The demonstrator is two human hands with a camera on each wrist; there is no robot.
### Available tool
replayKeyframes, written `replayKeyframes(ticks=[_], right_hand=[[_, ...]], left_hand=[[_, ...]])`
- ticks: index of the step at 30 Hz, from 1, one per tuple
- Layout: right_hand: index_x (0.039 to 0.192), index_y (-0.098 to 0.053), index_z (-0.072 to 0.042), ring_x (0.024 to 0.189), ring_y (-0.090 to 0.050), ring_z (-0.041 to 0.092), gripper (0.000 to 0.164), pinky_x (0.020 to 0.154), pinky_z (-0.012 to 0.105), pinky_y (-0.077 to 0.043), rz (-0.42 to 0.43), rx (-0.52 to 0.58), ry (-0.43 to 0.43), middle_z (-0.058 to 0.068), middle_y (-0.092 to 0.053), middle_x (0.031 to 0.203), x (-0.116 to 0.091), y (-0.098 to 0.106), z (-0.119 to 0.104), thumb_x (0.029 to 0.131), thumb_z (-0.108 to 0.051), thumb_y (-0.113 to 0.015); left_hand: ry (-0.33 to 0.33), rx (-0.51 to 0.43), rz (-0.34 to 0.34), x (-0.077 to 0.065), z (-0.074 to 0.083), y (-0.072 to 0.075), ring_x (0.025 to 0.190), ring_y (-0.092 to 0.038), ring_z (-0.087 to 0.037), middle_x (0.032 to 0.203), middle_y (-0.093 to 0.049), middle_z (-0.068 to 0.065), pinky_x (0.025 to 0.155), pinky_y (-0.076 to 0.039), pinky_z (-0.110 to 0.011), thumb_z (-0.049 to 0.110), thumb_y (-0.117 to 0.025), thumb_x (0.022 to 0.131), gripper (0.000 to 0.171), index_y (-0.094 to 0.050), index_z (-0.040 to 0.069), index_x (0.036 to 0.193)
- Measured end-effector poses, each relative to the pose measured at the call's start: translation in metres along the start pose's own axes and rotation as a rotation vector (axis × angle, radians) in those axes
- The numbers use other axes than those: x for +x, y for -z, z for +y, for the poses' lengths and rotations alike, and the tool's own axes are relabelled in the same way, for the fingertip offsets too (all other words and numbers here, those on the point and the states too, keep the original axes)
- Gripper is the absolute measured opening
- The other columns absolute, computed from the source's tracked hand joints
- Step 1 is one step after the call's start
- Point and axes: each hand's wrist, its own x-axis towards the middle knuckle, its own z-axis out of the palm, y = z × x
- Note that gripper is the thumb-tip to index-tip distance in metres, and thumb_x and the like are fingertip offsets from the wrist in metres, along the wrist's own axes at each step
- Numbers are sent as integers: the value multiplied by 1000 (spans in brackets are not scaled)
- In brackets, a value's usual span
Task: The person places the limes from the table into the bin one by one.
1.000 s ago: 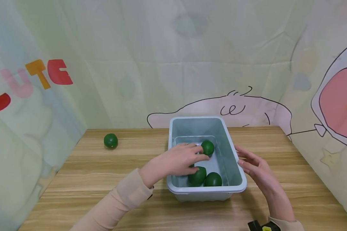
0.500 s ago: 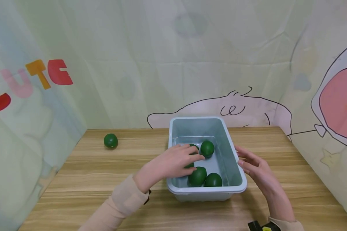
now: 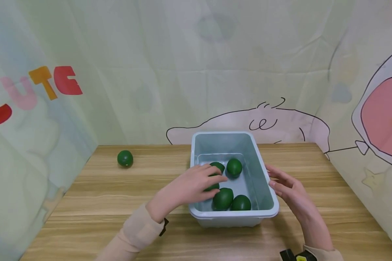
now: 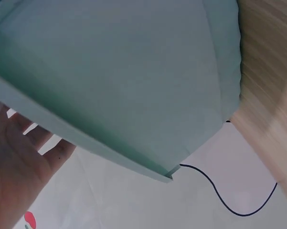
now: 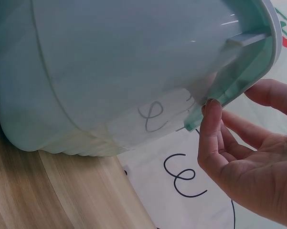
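A pale blue-grey plastic bin [image 3: 228,214] stands on the wooden table. Several dark green avocados lie inside, among them a far one [image 3: 234,168] and a near one [image 3: 223,199]. Reaching over the bin's left rim, my left hand [image 3: 194,184] has its fingers loosely spread above the avocados on that side, partly covering one [image 3: 212,187]. Nothing shows in its grasp. At the right rim, my right hand [image 3: 292,190] touches the outer edge with thumb and fingertips. The right wrist view shows its thumb [image 5: 211,124] against the rim's underside.
A single avocado [image 3: 125,158] sits on the table [image 3: 124,188] at the far left. Behind the table hangs a printed cloth [image 3: 170,72], with more cloth along both sides. Black bands are on both wrists.
My left hand has drawn back a little to the left and toward me, uncovering more of the avocados beneath it. The right hand and the bin have stayed in place.
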Motion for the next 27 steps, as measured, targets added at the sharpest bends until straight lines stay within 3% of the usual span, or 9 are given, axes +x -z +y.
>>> replayKeyframes(ticks=[7,15,27], right_hand=[[148,-38,-14,111,-55,3,57,90,22,-50,-2,-2,-2,-8,-52,126,0,0,0,96,-28,-57],[147,-39,-13,111,-55,4,56,89,20,-50,-4,4,15,-7,-52,126,1,1,1,96,-27,-56],[147,-39,-12,111,-55,2,56,89,20,-50,-7,37,19,-8,-53,125,1,1,4,96,-24,-57]], left_hand=[[10,-12,78,-9,-2,-6,100,-60,-14,113,-66,3,84,-51,-28,24,-66,90,29,-67,18,118],[75,-27,91,-18,-4,-6,106,-60,-14,115,-65,3,84,-52,-30,23,-65,90,29,-67,19,118],[81,-13,204,-33,-9,-5,103,-62,-16,111,-66,1,89,-53,-32,20,-68,87,27,-69,15,113]])
